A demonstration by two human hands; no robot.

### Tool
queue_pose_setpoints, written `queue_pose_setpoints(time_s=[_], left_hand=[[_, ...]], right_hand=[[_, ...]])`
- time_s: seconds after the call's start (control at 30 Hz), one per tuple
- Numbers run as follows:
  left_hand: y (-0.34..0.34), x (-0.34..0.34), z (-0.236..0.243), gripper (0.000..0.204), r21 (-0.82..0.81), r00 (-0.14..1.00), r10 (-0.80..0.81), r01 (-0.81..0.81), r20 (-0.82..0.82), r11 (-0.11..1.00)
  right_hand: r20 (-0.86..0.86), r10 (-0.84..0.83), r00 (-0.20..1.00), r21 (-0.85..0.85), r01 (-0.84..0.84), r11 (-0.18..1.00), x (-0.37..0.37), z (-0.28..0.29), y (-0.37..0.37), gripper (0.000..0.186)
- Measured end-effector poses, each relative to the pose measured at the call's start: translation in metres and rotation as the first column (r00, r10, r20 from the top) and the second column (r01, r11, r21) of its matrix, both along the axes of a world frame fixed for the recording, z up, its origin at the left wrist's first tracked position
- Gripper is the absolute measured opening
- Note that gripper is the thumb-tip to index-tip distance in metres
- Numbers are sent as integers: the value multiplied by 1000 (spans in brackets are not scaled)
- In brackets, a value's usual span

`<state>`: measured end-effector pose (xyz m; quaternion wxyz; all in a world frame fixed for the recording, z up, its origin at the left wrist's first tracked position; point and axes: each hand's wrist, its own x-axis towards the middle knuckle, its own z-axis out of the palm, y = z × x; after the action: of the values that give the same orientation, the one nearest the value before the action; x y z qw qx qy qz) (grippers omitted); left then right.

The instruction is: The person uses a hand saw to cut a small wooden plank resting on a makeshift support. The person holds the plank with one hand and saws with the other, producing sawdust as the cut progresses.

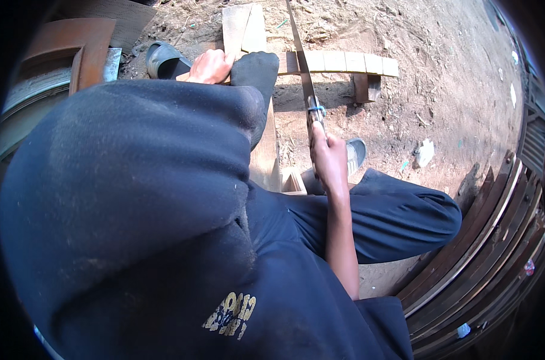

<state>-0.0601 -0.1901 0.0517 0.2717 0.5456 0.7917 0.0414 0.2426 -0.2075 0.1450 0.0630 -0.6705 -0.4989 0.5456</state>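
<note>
My right hand [328,155] is wrapped round the handle of a handsaw [304,71], whose long blade points away from me. The blade crosses a narrow wooden strip [344,62] that lies crosswise and bears several evenly spaced lines. At the strip's left end my left hand [210,67] is closed on the wood, its fingertips partly hidden. My foot in a dark sock [255,67] presses on the strip between the two hands. Beneath it runs a long pale board [263,162]. Whether the teeth are in the wood, I cannot tell.
A wooden block [367,89] is under the strip's right end. One sandal [164,59] lies beyond my left hand; another [356,153] shows beside my right hand. Brown panelled woodwork [95,45] leans at left. Dark boards [482,240] are stacked at right. A white scrap [424,153] lies on the dirt.
</note>
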Motion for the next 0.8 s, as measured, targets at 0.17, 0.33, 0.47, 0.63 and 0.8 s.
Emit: queue_pose_setpoints(time_s=[0.17,0.33,0.47,0.63,0.8], left_hand=[[4,-2,0,42,-24,999,36,-37,-31,999],[0,-4,-15,41,-31,998,37,-38,-45,999],[-12,-24,-41,36,58,972,-166,177,-168,982],[-3,-12,-28,24,134,991,-24,42,-135,990],[-7,-13,-13,28,16,899,-356,372,-256,928]], right_hand=[[-83,-30,996,-3,30,1000,-15,-12,23,53],[52,11,999,23,-12,1000,24,-13,-28,50],[-20,7,1000,43,-6,999,-19,-3,14,51],[-2,-15,1000,17,15,1000,-16,4,8,50],[54,-17,998,1,17,1000,9,-6,-18,49]])
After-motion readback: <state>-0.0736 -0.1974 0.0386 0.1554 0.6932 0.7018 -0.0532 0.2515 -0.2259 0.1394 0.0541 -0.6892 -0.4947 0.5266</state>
